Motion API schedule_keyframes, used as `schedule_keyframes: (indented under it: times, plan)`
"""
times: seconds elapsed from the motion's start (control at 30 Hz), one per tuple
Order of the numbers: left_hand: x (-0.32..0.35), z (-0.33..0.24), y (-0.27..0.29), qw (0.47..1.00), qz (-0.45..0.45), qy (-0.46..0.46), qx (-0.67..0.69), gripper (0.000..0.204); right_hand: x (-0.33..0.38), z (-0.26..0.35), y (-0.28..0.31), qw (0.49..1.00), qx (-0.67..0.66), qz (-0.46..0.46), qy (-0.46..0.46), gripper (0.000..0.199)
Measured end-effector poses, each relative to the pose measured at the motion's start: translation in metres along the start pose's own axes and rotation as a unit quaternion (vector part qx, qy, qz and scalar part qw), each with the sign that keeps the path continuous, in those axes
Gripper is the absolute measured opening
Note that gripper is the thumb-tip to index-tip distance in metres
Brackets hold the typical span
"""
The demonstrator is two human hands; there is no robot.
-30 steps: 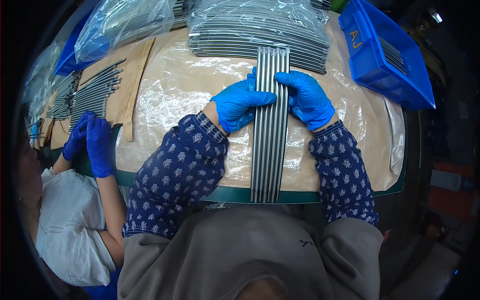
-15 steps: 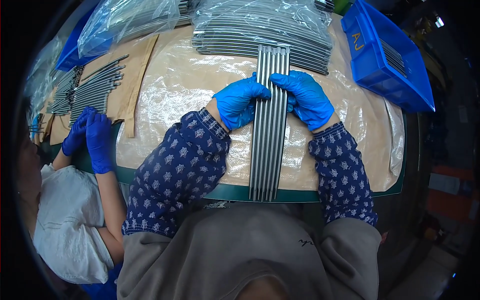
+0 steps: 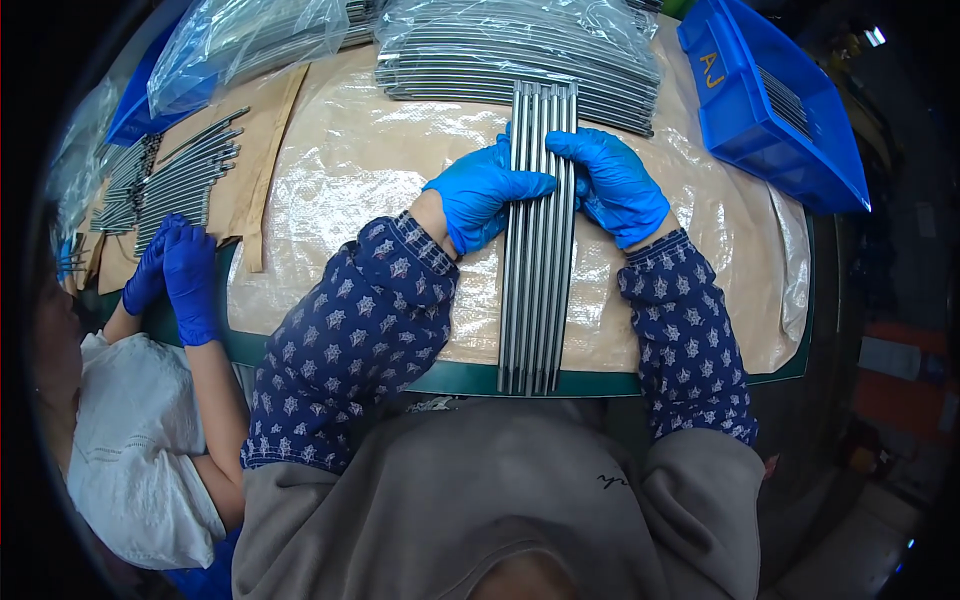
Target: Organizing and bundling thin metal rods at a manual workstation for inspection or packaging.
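Between your gloved hands, the row of steel rods (image 3: 538, 240) lies flat on the surface (image 3: 340, 170); your left hand (image 3: 487, 197) and right hand (image 3: 612, 184) now press closer, squaring it.

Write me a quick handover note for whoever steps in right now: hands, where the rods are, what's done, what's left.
Left hand: gloved, pressed against the left side of the row of metal rods, thumb on top.
Right hand: gloved, pressed against the row's right side.
Rods: lying flat, side by side, running away from the body on the woven sheet; near ends roughly level at the table edge.
Done: this batch is gathered into one tight row.
Left: a large rod pile under plastic lies behind; blue bin at far right holds a few rods.
A co-worker's gloved hands handle other rods at left.
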State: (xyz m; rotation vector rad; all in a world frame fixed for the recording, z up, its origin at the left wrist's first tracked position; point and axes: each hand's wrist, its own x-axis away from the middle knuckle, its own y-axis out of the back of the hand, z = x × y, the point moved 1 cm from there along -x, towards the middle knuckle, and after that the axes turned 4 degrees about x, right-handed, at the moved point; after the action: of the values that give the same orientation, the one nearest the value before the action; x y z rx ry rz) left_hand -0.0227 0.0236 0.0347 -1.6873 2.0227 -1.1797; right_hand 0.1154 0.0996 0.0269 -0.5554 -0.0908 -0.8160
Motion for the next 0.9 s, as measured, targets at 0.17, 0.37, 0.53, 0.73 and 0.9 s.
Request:
schedule_keyframes:
  times: [0.17,0.37,0.53,0.73,0.9]
  plan:
    - [0.0,0.001,-0.009,0.996,-0.05,-0.033,-0.067,0.034,-0.002,0.0,0.0,0.996,-0.083,-0.016,-0.022,0.019]
    - [0.0,0.004,-0.014,0.986,-0.11,-0.049,-0.117,0.042,-0.011,-0.011,0.019,0.998,-0.036,0.006,0.058,0.018]
    - [-0.001,0.004,-0.014,0.979,-0.112,-0.07,-0.157,0.043,-0.008,-0.006,0.008,0.985,-0.169,0.024,0.003,0.02]
    - [0.001,0.006,-0.013,0.987,-0.111,-0.035,-0.115,0.043,0.0,0.0,0.0,0.996,-0.089,-0.001,0.001,0.022]
    - [0.001,0.004,-0.017,0.978,-0.13,-0.058,-0.152,0.03,0.0,0.001,-0.003,0.999,0.019,0.018,0.029,0.031]
